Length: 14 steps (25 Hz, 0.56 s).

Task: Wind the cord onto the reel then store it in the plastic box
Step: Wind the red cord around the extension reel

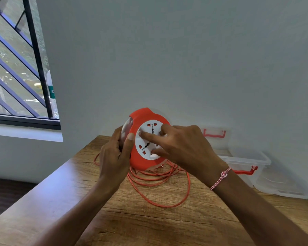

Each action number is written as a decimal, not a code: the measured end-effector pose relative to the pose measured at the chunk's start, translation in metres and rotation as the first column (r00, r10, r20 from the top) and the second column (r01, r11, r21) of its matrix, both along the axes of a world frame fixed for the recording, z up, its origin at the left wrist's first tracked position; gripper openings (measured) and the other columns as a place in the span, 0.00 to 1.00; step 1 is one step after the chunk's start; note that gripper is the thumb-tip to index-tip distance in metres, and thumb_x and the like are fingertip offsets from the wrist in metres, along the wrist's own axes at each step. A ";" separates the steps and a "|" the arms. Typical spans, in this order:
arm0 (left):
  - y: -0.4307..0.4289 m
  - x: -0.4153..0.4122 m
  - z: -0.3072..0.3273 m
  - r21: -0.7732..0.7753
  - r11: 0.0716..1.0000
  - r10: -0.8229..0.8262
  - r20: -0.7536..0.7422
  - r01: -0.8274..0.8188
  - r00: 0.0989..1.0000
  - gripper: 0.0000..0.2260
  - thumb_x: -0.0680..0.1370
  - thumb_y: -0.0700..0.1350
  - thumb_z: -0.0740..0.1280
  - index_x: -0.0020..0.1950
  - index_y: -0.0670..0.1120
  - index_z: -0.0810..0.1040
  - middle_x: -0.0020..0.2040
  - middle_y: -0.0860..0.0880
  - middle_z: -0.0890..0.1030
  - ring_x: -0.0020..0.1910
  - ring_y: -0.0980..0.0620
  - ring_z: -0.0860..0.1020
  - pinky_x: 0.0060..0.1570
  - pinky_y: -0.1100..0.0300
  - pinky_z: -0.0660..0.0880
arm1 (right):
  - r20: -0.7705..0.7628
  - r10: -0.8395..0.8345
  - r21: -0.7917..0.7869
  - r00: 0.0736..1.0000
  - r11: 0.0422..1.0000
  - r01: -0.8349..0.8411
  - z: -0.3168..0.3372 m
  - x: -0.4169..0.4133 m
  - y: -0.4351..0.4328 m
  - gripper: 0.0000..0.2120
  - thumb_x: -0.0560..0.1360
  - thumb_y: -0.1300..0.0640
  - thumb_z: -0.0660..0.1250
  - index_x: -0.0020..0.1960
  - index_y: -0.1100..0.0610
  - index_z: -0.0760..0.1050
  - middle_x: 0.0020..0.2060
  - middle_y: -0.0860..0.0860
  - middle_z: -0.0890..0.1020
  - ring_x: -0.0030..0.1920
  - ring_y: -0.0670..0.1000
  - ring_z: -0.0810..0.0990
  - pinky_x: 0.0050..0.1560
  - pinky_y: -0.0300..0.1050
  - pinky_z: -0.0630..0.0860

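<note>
An orange cord reel with a white socket face and a clear back is held upright above the wooden table. My left hand grips its left edge, thumb on the orange front. My right hand lies on the white socket face, fingers spread and pressed into it. The orange cord hangs from the reel's underside and lies in loose loops on the table below. A clear plastic box with red latches stands open at the right, against the wall.
The box's clear lid with a red latch leans against the wall behind it. A barred window is at the left. The table's left edge drops to a dark floor.
</note>
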<state>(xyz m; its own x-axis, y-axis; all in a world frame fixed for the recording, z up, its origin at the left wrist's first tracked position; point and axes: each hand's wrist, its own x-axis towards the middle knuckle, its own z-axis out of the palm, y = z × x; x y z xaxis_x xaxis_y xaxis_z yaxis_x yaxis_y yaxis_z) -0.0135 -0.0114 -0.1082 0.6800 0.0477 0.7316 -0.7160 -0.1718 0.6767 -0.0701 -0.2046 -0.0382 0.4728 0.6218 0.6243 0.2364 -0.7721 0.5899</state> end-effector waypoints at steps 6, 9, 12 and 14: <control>-0.008 -0.005 -0.005 0.024 1.000 0.005 0.031 -0.006 1.000 0.17 0.81 0.72 0.55 0.69 0.76 0.69 0.51 0.72 0.83 0.47 0.63 0.86 0.37 0.60 0.85 | -0.212 0.151 0.760 0.965 0.647 0.066 -0.015 0.000 0.019 0.31 0.69 0.28 0.71 0.57 0.52 0.78 0.42 0.50 0.87 0.35 0.49 0.85 0.28 0.32 0.74; -0.011 -0.004 -0.007 0.012 1.000 0.003 -0.004 -0.003 1.000 0.22 0.80 0.72 0.56 0.71 0.67 0.71 0.53 0.73 0.83 0.50 0.63 0.86 0.39 0.62 0.85 | -0.306 0.164 0.802 0.938 0.576 0.161 -0.018 0.004 0.019 0.32 0.70 0.25 0.66 0.57 0.51 0.76 0.41 0.48 0.86 0.38 0.47 0.85 0.34 0.37 0.78; -0.006 0.002 -0.009 -0.016 1.000 0.018 -0.033 -0.019 0.999 0.19 0.82 0.69 0.57 0.69 0.66 0.74 0.52 0.68 0.84 0.49 0.58 0.87 0.40 0.53 0.87 | -0.191 0.029 0.557 0.981 0.826 0.084 -0.010 0.004 0.009 0.32 0.73 0.27 0.65 0.60 0.53 0.78 0.45 0.49 0.86 0.38 0.50 0.85 0.33 0.39 0.75; -0.004 0.005 -0.010 -0.031 0.999 0.036 -0.053 -0.038 0.998 0.18 0.83 0.66 0.58 0.68 0.62 0.74 0.50 0.66 0.85 0.47 0.57 0.87 0.41 0.47 0.87 | -0.115 -0.027 0.354 0.993 0.933 0.067 -0.006 0.003 0.004 0.30 0.74 0.31 0.68 0.63 0.54 0.77 0.51 0.50 0.84 0.36 0.52 0.83 0.31 0.39 0.69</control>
